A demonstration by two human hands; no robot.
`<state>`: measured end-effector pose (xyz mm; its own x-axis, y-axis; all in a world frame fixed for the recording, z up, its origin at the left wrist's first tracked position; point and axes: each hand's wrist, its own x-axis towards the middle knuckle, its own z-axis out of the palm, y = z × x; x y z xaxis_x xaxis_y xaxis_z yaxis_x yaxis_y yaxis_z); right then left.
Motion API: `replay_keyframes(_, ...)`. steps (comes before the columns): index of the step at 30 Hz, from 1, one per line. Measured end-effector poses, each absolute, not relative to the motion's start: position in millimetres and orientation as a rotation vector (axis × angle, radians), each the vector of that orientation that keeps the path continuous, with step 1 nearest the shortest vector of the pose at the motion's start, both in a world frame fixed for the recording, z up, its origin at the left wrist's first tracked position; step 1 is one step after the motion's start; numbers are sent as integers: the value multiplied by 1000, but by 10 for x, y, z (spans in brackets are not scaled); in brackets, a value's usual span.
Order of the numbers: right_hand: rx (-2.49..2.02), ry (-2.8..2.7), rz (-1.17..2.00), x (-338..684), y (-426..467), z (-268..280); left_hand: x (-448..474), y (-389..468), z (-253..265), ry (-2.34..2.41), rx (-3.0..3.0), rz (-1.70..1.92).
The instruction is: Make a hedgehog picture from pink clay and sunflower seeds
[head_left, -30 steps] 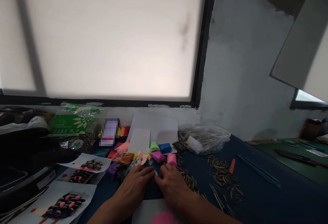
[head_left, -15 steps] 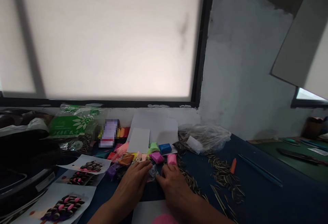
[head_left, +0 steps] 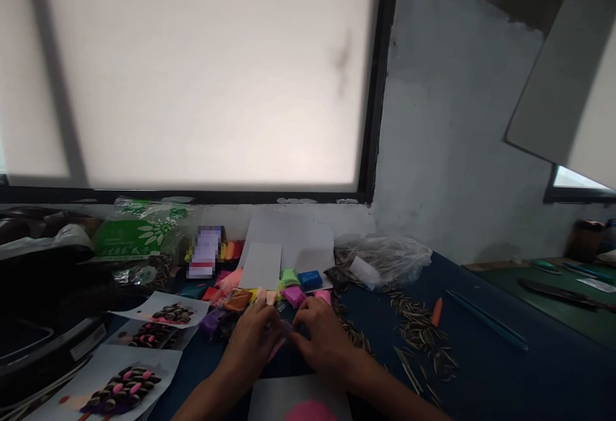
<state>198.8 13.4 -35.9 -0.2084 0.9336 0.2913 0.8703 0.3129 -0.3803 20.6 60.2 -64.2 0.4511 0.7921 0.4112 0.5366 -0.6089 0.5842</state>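
Note:
Both hands are together over the blue table, fingers curled in a pinch. Between them is a small clear plastic packet (head_left: 287,328) with a bit of pink showing at its lower end. My left hand (head_left: 251,336) grips one side of it, and my right hand (head_left: 320,332) has the other side; the fingertips partly hide it. Just beyond my hands lie soft packets in several colours, among them a magenta one (head_left: 293,296), a blue one (head_left: 310,279) and a green one (head_left: 289,276). Below the hands, a white sheet (head_left: 269,398) carries a flat pink round patch (head_left: 310,411).
At left lie cards (head_left: 163,360) decorated with striped seeds and pink bits. Loose sunflower seeds (head_left: 416,321), an orange crayon-like stick (head_left: 437,312) and blue tweezers (head_left: 486,318) are at right. A crumpled plastic bag (head_left: 397,257) and a green seed bag (head_left: 129,231) stand by the wall.
My hands have drawn closer around the clear packet and lifted it a little. The right hand has shifted left, covering more of the pink packet behind it, and more of the pink patch shows.

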Motion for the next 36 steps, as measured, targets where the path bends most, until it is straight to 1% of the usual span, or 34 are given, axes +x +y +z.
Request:
replay_keyframes(6, -1387, -2047, 354, 1965, 126, -243, 244, 525, -357, 899, 2067, 1031)
replay_keyframes(10, -1279, -1937, 553, 1935, 59, -197, 236, 549, -277, 885, 1899, 1080)
replay_keyframes(15, -1138, -1864, 786, 1900, -12, -129, 210, 566, -184, 877, 1741, 1055)
replay_keyframes(20, -1044, -1849, 903, 1924, -25, -41, 211, 518, -77, 838, 1699, 1019)
replay_keyframes(27, -1075, -1772, 1027, 1907, -57, -95, 231, 526, -185, 757, 1658, 979)
replay_keyframes(31, -1128, -1655, 1003, 1948, -10, -123, 177, 577, -283, 715, 1608, 974)
replay_keyframes(36, -1177, -1540, 982, 2054, 43, -139, 165, 677, -488, 694, 1541, 874)
